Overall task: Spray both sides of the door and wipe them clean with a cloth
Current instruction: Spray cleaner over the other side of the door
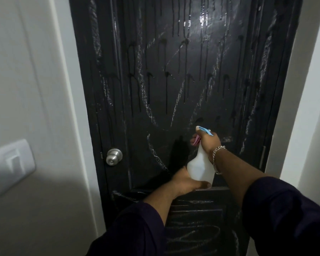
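Note:
A black door fills the view, wet with drip trails and pale smear marks. My right hand grips the neck of a white spray bottle with a blue-and-pink trigger head, its nozzle close to the door's middle panel. My left hand cups the bottle's base from below, thumb under it. No cloth is in view.
A round silver doorknob sits on the door's left side at bottle height. A white wall switch plate is on the left wall. White door frame runs down the right.

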